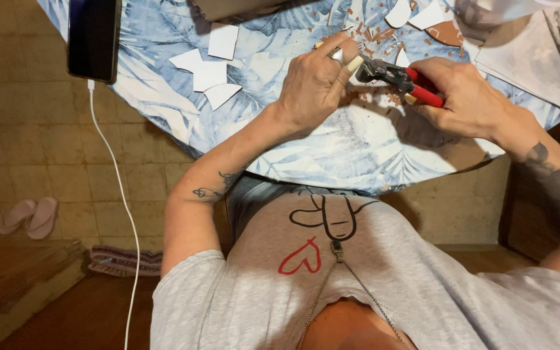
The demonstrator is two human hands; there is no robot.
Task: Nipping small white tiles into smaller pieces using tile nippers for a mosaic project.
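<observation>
Blue-and-white leaf-print cloth covers the round table (pixel 358 155) where a person in a grey T-shirt (pixel 332 279) works, seen from above. Right hand (pixel 468 97) is closed around the red handles of a pair of nippers (pixel 396 76), the metal head pointing toward the left hand (pixel 315 81). Left hand's fingers (pixel 351 63) are pinched together just at the tool's head; whatever they hold there is too small to make out. Brown chips (pixel 377 34) lie scattered on the cloth just beyond and under the hands. White broken tile pieces (pixel 209 71) sit grouped on the cloth to the left, well apart from the hands, with more white shards (pixel 416 14) near the far edge. A dark phone (pixel 93 39) rests at the table's left edge, its white cable (pixel 121 201) hanging to the tiled floor, where pale slippers (pixel 28 217) lie.
</observation>
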